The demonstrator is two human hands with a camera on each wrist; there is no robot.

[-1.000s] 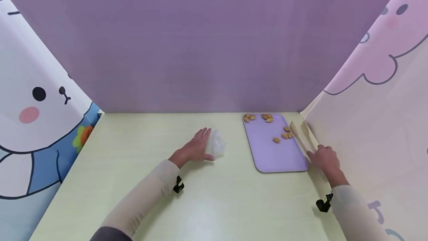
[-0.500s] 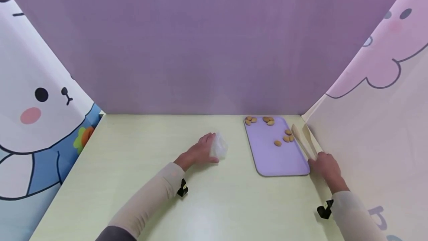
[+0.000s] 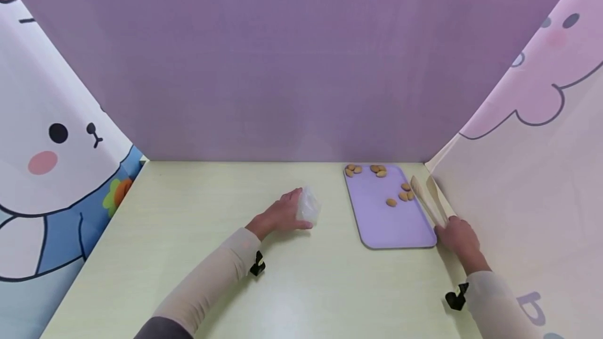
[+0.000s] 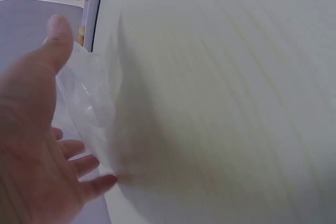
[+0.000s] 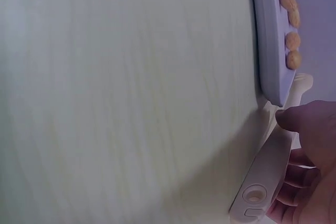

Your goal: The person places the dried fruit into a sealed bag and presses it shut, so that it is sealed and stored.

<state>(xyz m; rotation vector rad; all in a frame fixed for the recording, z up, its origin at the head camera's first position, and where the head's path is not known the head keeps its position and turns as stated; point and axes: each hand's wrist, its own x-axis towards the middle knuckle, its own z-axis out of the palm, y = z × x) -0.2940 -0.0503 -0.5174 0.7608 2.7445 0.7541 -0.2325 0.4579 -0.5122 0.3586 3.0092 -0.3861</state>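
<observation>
My left hand point(image 3: 281, 213) reaches round the near-left side of a translucent, crinkled plastic object point(image 3: 309, 206) on the table. In the left wrist view, thumb and fingers lie on opposite sides of the clear plastic point(image 4: 89, 90), fingertips touching its edge; whether it is a bag or a cup, I cannot tell. At the right, my right hand point(image 3: 459, 235) grips beige tongs point(image 3: 431, 200) by the handle end. Their two arms spread apart, pointing away from me. Beside them lies a lilac tray point(image 3: 394, 229) bearing several brown almonds point(image 3: 391, 202), mostly along its far and right parts.
The pale table point(image 3: 301, 286) meets a purple wall point(image 3: 282, 93) at the back. A cartoon-printed panel point(image 3: 56, 192) borders it at left, another printed panel point(image 3: 542, 187) at right, close against the right hand and tongs.
My left hand has shifted slightly right, its fingers drawing closer round the clear plastic. The tongs and right hand have stayed in nearly the same place; the view has tilted a little.
</observation>
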